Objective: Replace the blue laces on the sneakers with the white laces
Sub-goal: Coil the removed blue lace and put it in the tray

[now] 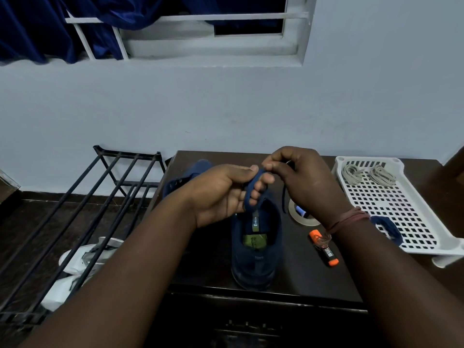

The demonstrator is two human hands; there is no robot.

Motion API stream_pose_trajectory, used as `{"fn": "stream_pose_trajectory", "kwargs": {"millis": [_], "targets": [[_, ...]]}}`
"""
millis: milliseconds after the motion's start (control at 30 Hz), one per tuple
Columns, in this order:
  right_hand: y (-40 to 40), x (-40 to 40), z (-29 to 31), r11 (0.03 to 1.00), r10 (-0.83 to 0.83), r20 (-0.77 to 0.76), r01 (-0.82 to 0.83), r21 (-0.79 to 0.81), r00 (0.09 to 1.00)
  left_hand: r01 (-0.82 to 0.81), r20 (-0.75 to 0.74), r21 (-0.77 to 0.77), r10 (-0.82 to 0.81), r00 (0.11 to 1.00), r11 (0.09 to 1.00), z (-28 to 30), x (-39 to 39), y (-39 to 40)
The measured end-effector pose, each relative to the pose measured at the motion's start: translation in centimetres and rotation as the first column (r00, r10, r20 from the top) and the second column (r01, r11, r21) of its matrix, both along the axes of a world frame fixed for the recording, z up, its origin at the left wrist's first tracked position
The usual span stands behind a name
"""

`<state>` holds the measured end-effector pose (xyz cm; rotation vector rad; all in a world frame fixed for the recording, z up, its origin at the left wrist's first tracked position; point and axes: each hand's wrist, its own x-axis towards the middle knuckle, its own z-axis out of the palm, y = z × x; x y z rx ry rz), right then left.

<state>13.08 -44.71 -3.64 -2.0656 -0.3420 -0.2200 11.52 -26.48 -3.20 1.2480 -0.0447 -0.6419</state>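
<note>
A navy sneaker [256, 249] stands on the dark table [301, 277], heel toward me, with a second navy sneaker [185, 177] behind my left hand. My left hand [221, 194] holds a blue lace [251, 189] wound in loops round its fingers. My right hand [301, 182] pinches the same lace just above those fingers; a loose end hangs below it. Two bundles of white laces [367, 174] lie at the far end of a white perforated tray [401, 212]. A coiled blue lace [386, 227] lies on the tray's near left part.
An orange and black marker [325, 248] lies right of the near sneaker. A roll of tape [301, 214] sits under my right wrist. A black metal shoe rack [82, 212] stands left of the table, with white shoes [80, 262] beneath it.
</note>
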Motion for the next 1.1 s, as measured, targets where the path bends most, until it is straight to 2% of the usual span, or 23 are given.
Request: {"fn": "stream_pose_trajectory", "kwargs": {"millis": [100, 167, 267, 334, 400, 467, 500, 567, 667, 767, 901, 1001, 1101], "targets": [[0.5, 0.3, -0.5, 0.998, 0.057, -0.052, -0.057, 0.001, 0.997, -0.144, -0.099, -0.300, 0.119, 0.988, 0.943, 0.6, 0.2, 0.3], [0.9, 0.4, -1.6, 0.986, 0.106, -0.104, -0.118, -0.117, 0.989, -0.250, -0.128, -0.442, 0.216, 0.968, 0.861, 0.9, 0.3, 0.5], [1.7, 0.0, -2.7, 0.935, 0.161, -0.196, -0.213, -0.284, 0.967, -0.395, -0.142, -0.500, 0.377, 0.915, 0.771, 0.6, 1.1, 0.7], [2.3, -0.5, -2.5, 0.914, 0.222, -0.223, -0.282, -0.292, 0.949, -0.482, -0.087, -0.380, 0.488, 0.869, 0.790, 0.1, 1.5, 0.4], [2.6, -0.7, -1.9, 0.909, 0.234, -0.197, -0.286, -0.303, 0.952, -0.537, 0.073, -0.142, 0.550, 0.832, 0.832, -0.4, 1.7, 0.0], [2.4, -0.5, -1.3, 0.929, 0.198, -0.137, -0.230, -0.290, 0.971, -0.541, 0.297, 0.164, 0.481, 0.825, 0.825, -0.5, 1.5, -0.3], [2.1, -0.4, -1.1, 0.935, 0.174, -0.102, -0.197, -0.295, 0.979, -0.513, 0.353, 0.278, 0.411, 0.841, 0.812, -0.6, 1.3, -0.4], [1.4, -0.2, -1.0, 0.941, 0.139, -0.041, -0.145, -0.307, 0.989, -0.397, 0.325, 0.400, 0.277, 0.904, 0.826, -0.8, 1.0, -0.6], [0.4, 0.0, -0.4, 0.949, 0.104, 0.023, -0.092, -0.301, 0.994, -0.226, 0.269, 0.473, 0.105, 0.957, 0.852, -1.3, 0.7, -0.7], [0.0, 0.1, 0.1, 0.981, 0.040, 0.062, -0.027, -0.193, 0.997, -0.097, 0.225, 0.392, 0.007, 0.974, 0.915, -0.9, 0.4, -0.5], [-0.1, 0.2, -0.1, 0.999, -0.043, 0.029, 0.042, 0.022, 0.999, -0.012, 0.106, 0.064, 0.005, 0.994, 0.998, -0.2, 0.3, 0.1], [0.5, 0.1, -0.7, 0.995, 0.006, -0.072, 0.001, 0.096, 0.997, -0.057, 0.024, -0.173, 0.062, 0.998, 0.983, 0.2, 0.3, 0.3], [1.6, -0.2, -1.5, 0.998, 0.055, -0.123, -0.056, -0.004, 0.991, -0.218, -0.054, -0.313, 0.211, 0.976, 0.924, 0.4, 0.6, 0.2]]}}
